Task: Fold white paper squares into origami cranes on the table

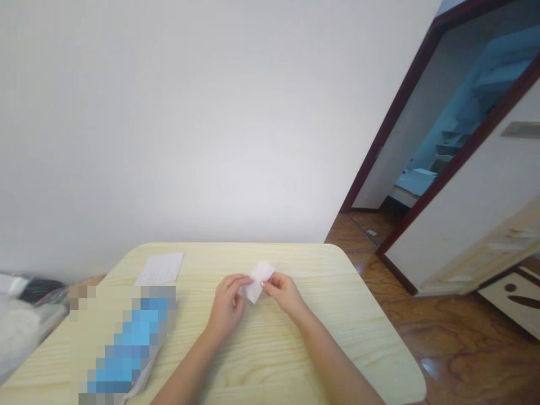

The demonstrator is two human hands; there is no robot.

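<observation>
A small white piece of paper (257, 281) is held just above the middle of a light wooden table (320, 337). My left hand (228, 306) pinches its left lower edge with fingers closed. My right hand (284, 292) pinches its right side, fingers also closed on it. Both forearms reach in from the bottom of the view. The paper looks folded or creased; its exact shape is too small to tell.
A white sheet of paper (161, 268) lies flat near the table's far left. A blurred-out blue patch (126, 343) covers the left front of the table. A white wall stands behind. An open doorway (442, 146) and wooden floor lie to the right.
</observation>
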